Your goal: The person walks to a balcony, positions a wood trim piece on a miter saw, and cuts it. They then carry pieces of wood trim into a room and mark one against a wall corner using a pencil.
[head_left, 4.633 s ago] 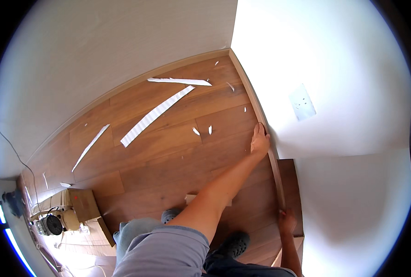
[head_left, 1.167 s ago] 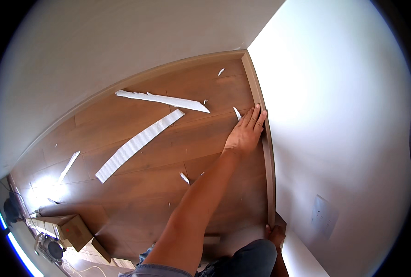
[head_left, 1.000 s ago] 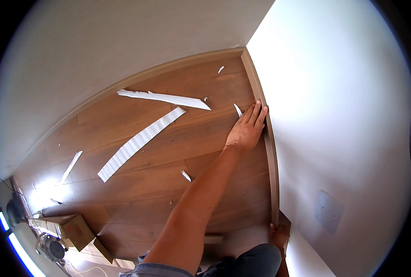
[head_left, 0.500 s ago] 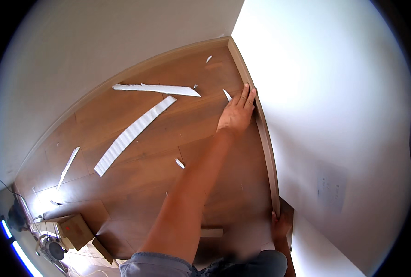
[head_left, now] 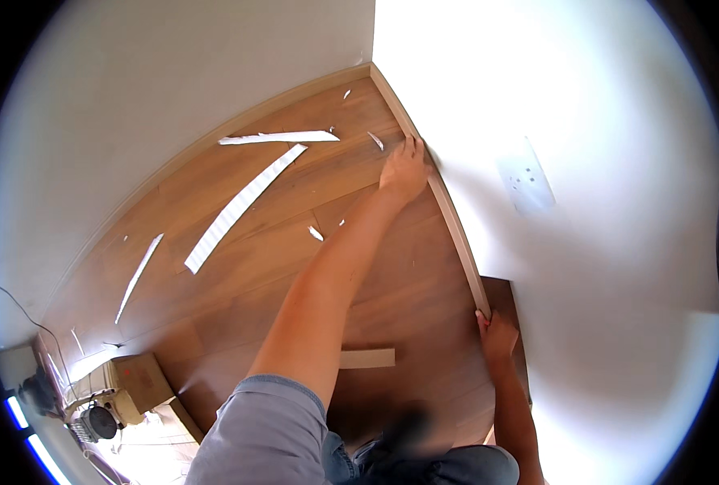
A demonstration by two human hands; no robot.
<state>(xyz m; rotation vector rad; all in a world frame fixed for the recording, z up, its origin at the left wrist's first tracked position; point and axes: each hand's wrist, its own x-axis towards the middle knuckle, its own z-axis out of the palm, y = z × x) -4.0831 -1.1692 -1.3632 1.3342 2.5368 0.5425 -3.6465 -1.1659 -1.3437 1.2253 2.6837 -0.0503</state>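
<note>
A light wood skirting board [head_left: 457,240] runs along the foot of the white wall on the right, from the far corner toward me. My left hand [head_left: 408,171] reaches across the floor to it, fingers bent over its top edge near the far part. At the board's near end, beside an outer wall corner, my right hand [head_left: 498,333] is closed around the end, with the thumb on the room side. A small red spot shows by that thumb; I cannot make out what it is.
White corrugated strips [head_left: 246,208] and scraps [head_left: 316,234] lie on the brown plank floor [head_left: 408,279]. A short wood piece [head_left: 367,358] lies near my knees. Lower left stand a cardboard box [head_left: 143,381] and a dark round device [head_left: 99,422]. A pale rectangular panel [head_left: 529,179] is on the right wall.
My view has shifted, so the floor and walls sit differently. My left hand stays at the board, its fingers now more bent. My right hand remains at the near end and shows more fully.
</note>
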